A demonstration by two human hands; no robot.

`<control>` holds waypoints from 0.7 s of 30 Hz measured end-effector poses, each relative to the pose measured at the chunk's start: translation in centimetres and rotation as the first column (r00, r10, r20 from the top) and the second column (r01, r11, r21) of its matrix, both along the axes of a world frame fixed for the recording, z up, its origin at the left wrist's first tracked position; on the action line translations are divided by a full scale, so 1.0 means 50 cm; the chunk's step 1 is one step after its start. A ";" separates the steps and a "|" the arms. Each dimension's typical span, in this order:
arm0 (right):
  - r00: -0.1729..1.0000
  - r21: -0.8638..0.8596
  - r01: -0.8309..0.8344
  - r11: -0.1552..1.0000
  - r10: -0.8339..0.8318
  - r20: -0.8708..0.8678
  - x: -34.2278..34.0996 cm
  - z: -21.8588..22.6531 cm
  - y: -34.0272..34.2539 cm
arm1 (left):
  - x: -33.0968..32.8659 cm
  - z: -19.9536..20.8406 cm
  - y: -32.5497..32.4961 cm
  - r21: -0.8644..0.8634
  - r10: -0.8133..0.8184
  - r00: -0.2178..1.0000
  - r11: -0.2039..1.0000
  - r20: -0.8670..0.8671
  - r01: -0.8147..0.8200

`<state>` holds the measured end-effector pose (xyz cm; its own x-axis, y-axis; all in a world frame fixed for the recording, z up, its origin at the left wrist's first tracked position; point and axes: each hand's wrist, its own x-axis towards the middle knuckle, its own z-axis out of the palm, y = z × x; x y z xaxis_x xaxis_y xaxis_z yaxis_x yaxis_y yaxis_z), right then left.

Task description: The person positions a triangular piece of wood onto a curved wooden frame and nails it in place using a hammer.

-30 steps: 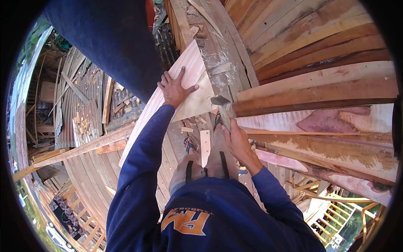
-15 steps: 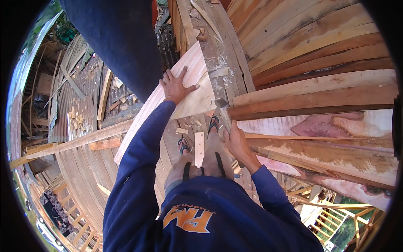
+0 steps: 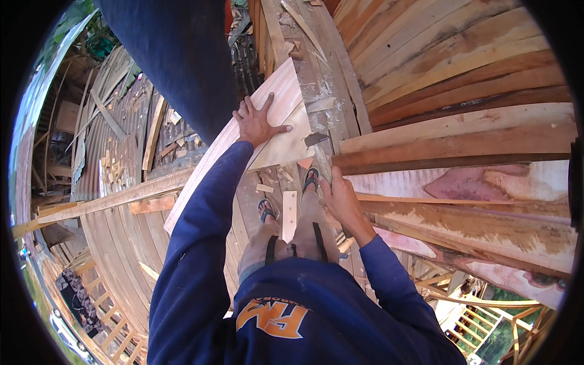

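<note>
My left hand point(image 3: 254, 125) lies flat with its fingers spread on a pale pinkish plank point(image 3: 283, 91), pressing on its upper face. The plank slants from upper right to lower left, partly under my left forearm. A paler, squarish wood face point(image 3: 283, 149) shows along its right side. Closed around a handle, my right hand point(image 3: 342, 198) holds a short-handled tool with a dark metal head point(image 3: 316, 139). Hammer or hatchet, I cannot tell which. That head is close by the right edge of the pale wood; whether it touches is unclear.
Reddish-brown planks point(image 3: 450, 140) are stacked on the right. A worn wooden beam point(image 3: 340, 79) runs away at the top, strewn with chips. A loose wood offcut point(image 3: 289, 213) lies between my sandalled feet. Dark blue cloth point(image 3: 176, 55) fills the upper left.
The tool head has moved slightly up and left and turned, showing a broader dark side. My right hand has shifted slightly left. The left hand still rests on the plank.
</note>
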<state>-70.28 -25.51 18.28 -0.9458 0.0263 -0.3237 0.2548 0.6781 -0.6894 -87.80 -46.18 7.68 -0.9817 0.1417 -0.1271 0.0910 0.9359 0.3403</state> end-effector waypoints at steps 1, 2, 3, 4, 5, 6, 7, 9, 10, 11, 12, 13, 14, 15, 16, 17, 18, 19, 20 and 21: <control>0.999 0.024 -0.017 1.000 0.017 0.027 -0.006 0.001 -0.001 | -0.001 0.009 -0.003 -0.009 -0.022 1.000 1.000 0.021 0.022; 1.000 0.020 -0.019 1.000 0.019 0.021 -0.005 -0.005 0.001 | 0.001 0.008 -0.006 -0.028 -0.036 0.999 0.999 0.007 0.036; 1.000 0.016 -0.021 1.000 0.021 0.014 0.000 -0.019 0.007 | 0.007 0.002 -0.008 -0.047 -0.050 0.999 0.998 -0.006 0.050; 1.000 0.014 -0.024 1.000 0.024 0.009 0.000 -0.019 0.007 | 0.013 0.000 -0.010 -0.064 -0.064 0.998 0.996 -0.019 0.062; 1.000 0.018 -0.026 0.999 0.026 0.013 -0.002 -0.016 0.007 | 0.016 -0.002 -0.012 -0.068 -0.057 0.998 0.996 -0.016 0.055; 0.999 0.022 -0.028 0.999 0.027 0.018 -0.004 -0.011 0.005 | 0.018 -0.005 -0.013 -0.071 -0.050 0.999 0.996 -0.014 0.049; 0.999 0.029 -0.026 0.999 0.025 0.025 -0.004 -0.005 0.005 | 0.022 -0.008 -0.011 -0.072 -0.048 0.999 0.996 -0.010 0.047; 0.991 -0.023 0.007 1.000 -0.010 -0.134 0.011 -0.042 0.018 | 0.031 -0.028 0.003 -0.088 -0.059 0.997 0.995 -0.043 0.055; 0.977 -0.056 0.021 0.998 -0.032 -0.212 0.019 -0.055 0.021 | 0.035 -0.036 0.007 -0.102 -0.066 0.996 0.993 -0.059 0.059; 0.984 -0.195 0.136 0.971 -0.156 -0.088 0.030 -0.063 0.028 | 0.040 -0.043 0.009 -0.102 -0.085 0.994 0.992 -0.071 0.077; 0.964 -0.314 0.262 0.913 -0.259 0.053 0.042 -0.067 0.037 | 0.047 -0.051 0.011 -0.103 -0.105 0.991 0.990 -0.083 0.096; 0.918 -0.411 0.395 0.821 -0.339 0.205 0.053 -0.075 0.044 | 0.052 -0.054 0.014 -0.108 -0.130 0.987 0.987 -0.096 0.119; 0.899 -0.487 0.438 0.756 -0.369 0.236 0.059 -0.085 0.048 | 0.059 -0.058 0.022 -0.076 -0.130 0.984 0.990 -0.125 0.122; 0.871 -0.496 0.488 0.718 -0.368 0.324 0.064 -0.092 0.053 | 0.067 -0.062 0.031 -0.093 -0.135 0.977 0.988 -0.168 0.121; 0.837 -0.502 0.539 0.676 -0.360 0.413 0.066 -0.091 0.053 | 0.078 -0.071 0.036 -0.114 -0.144 0.967 0.986 -0.208 0.123; 0.794 -0.498 0.593 0.633 -0.354 0.495 0.069 -0.092 0.054 | 0.087 -0.066 0.050 -0.128 -0.159 0.955 0.983 -0.250 0.131; 0.766 -0.527 0.636 0.564 -0.375 0.523 0.074 -0.098 0.046 | 0.093 -0.061 0.058 -0.133 -0.159 0.962 0.982 -0.223 0.132; 0.736 -0.552 0.675 0.490 -0.388 0.555 0.078 -0.104 0.030 | 0.095 -0.062 0.058 -0.127 -0.162 0.960 0.983 -0.230 0.135; 0.705 -0.572 0.709 0.412 -0.398 0.587 0.080 -0.110 0.019 | 0.094 -0.062 0.055 -0.121 -0.164 0.958 0.983 -0.236 0.139; 0.689 -0.607 0.723 0.330 -0.413 0.595 0.081 -0.115 0.016 | 0.093 -0.063 0.055 -0.114 -0.167 0.956 0.983 -0.242 0.143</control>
<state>-66.23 -24.72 12.55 -0.6503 0.1251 -0.7493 0.6281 -0.4662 -0.6230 -83.14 -43.41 4.51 -0.9506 0.2941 0.0990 0.3085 0.9302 0.1991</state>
